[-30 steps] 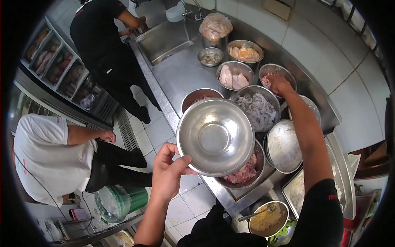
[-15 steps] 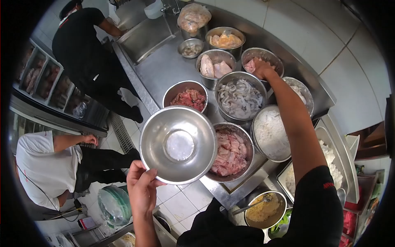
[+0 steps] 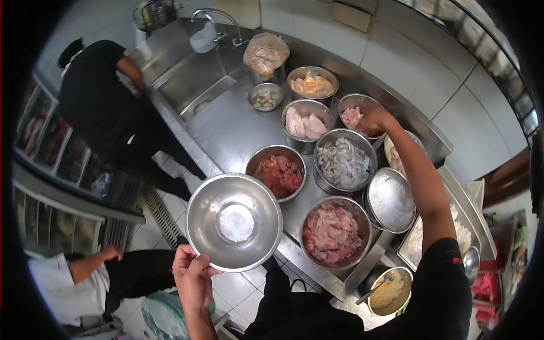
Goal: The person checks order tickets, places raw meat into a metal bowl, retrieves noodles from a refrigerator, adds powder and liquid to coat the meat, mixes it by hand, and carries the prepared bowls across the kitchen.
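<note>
An empty metal bowl (image 3: 234, 222) is pinched at its lower left rim by my left hand (image 3: 194, 272), thumb inside the rim. My right hand (image 3: 374, 120) reaches into a steel pot of pink meat (image 3: 352, 116); its fingers are partly hidden, and what they hold cannot be made out. Around it stand pots of pale meat pieces (image 3: 306, 124), sliced squid-like seafood (image 3: 343, 161) and orange-coated meat (image 3: 313, 84). Nearer me are a pot of red meat (image 3: 279, 174), a large pot of pink meat (image 3: 334, 233) and a bowl of white powder (image 3: 391, 200).
A sink (image 3: 195, 85) with a tap is at the back left. One person in black (image 3: 102, 102) stands by it; another in white (image 3: 68, 289) is at the lower left. A bowl of yellow mixture (image 3: 390, 292) and a green bin (image 3: 164, 314) are low in view.
The view has shifted, showing more of the sink and tap. The empty bowl stays in my left hand and no longer overlaps the meat pots as much. My right hand remains in the pink meat pot.
</note>
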A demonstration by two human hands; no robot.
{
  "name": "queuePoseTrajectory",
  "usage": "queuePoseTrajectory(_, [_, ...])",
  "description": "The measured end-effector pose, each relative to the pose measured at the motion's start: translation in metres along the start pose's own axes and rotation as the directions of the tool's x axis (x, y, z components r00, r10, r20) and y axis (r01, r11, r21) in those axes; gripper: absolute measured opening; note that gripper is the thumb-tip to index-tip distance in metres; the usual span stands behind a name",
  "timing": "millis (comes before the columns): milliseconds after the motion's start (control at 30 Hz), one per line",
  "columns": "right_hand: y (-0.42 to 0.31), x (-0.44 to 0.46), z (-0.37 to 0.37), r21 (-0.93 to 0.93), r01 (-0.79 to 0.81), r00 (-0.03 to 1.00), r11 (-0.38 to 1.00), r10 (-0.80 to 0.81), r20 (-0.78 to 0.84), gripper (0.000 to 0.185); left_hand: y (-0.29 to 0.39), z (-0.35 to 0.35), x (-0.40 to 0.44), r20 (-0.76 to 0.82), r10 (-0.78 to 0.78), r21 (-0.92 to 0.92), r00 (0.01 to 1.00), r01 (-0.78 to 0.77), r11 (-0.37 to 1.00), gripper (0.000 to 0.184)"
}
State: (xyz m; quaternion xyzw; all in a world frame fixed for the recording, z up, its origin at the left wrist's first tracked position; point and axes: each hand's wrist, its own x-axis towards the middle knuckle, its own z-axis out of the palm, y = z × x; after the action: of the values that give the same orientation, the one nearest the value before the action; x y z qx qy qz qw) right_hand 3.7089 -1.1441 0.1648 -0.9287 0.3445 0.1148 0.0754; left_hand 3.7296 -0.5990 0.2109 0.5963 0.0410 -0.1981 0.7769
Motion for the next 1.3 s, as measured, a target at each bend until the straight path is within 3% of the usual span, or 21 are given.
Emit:
queuePoseTrajectory(100, [0.007,0.022,0.043,0.000,-0.019,0.953,1.000,0.018,0.302,0.048,0.011,-0.010,0.051,0.082,-0.039,-0.004,0.996,0.039,0.999,0.011])
queuePoseTrajectory(200, [-0.005,0.027,0.053,0.103,-0.134,0.962,0.986,0.105,0.252,0.053,0.031,-0.007,0.092,0.149,-0.028,-0.012,0.988,0.030,0.999,0.011])
queuePoseTrajectory(233, [0.004,0.041,0.057,0.347,-0.379,0.765,0.858,0.080,0.639,0.055,0.036,-0.009,0.104,0.169,-0.024,-0.014,0.985,0.027,1.000,0.011])
queuePoseTrajectory(333, [0.013,0.047,0.074,0.275,-0.384,0.856,0.881,0.228,0.464,0.052,0.053,-0.004,0.122,0.180,-0.026,-0.012,0.983,0.028,1.000,0.011])
queuePoseTrajectory(367, [0.016,0.054,0.082,0.284,-0.398,0.849,0.872,0.233,0.474,0.041,0.056,-0.005,0.126,0.193,-0.028,-0.023,0.981,0.033,0.999,0.011])
queuePoseTrajectory(567, [0.010,0.046,0.081,0.042,-0.178,0.967,0.983,0.167,0.194,0.045,0.067,-0.006,0.141,0.205,-0.040,-0.007,0.978,0.042,0.999,0.011])
queuePoseTrajectory(667, [-0.025,-0.007,0.025,0.213,-0.434,0.888,0.875,0.455,-0.063,0.058,0.070,-0.002,0.144,0.193,-0.035,0.015,0.981,0.033,0.999,0.011])
queuePoseTrajectory(700, [-0.007,0.002,0.038,0.249,-0.425,0.874,0.870,0.466,-0.139,0.068,0.069,0.000,0.146,0.190,-0.030,0.022,0.981,0.027,0.999,0.011])
queuePoseTrajectory(733, [0.004,0.014,0.048,0.462,-0.420,0.873,0.781,0.486,-0.029,0.069,0.066,0.001,0.150,0.188,-0.028,0.029,0.982,0.023,0.999,0.011])
queuePoseTrajectory(800, [0.020,0.034,0.067,0.796,-0.404,0.870,0.451,0.457,0.183,0.071,0.063,0.014,0.154,0.192,-0.022,0.043,0.981,0.014,0.999,0.011])
queuePoseTrajectory(900, [0.032,0.053,0.088,0.881,-0.396,0.831,0.260,0.511,0.222,0.074,0.057,0.037,0.158,0.193,-0.014,0.043,0.981,0.005,0.999,0.011])
queuePoseTrajectory(1000, [0.043,0.061,0.093,0.862,-0.503,0.847,-0.057,0.168,0.505,0.074,0.051,0.044,0.167,0.217,-0.051,0.053,0.975,0.041,0.998,0.011])
queuePoseTrajectory(1033, [0.045,0.063,0.089,0.856,-0.517,0.824,0.002,0.272,0.497,0.068,0.050,0.050,0.169,0.204,-0.050,0.062,0.978,0.038,0.997,0.011])
queuePoseTrajectory(1133, [0.047,0.066,0.086,0.960,-0.279,0.914,-0.009,0.304,0.268,0.060,0.050,0.053,0.178,0.228,-0.052,0.071,0.972,0.036,0.997,0.010])
queuePoseTrajectory(1233, [0.034,0.052,0.064,0.899,-0.140,0.935,0.414,0.354,-0.017,0.047,0.050,0.062,0.190,0.253,-0.044,0.051,0.966,0.033,0.998,0.010])
queuePoseTrajectory(1300, [0.004,0.032,0.038,0.601,-0.137,0.911,0.788,0.339,-0.236,0.041,0.051,0.064,0.196,0.261,-0.045,0.034,0.964,0.037,0.999,0.011])
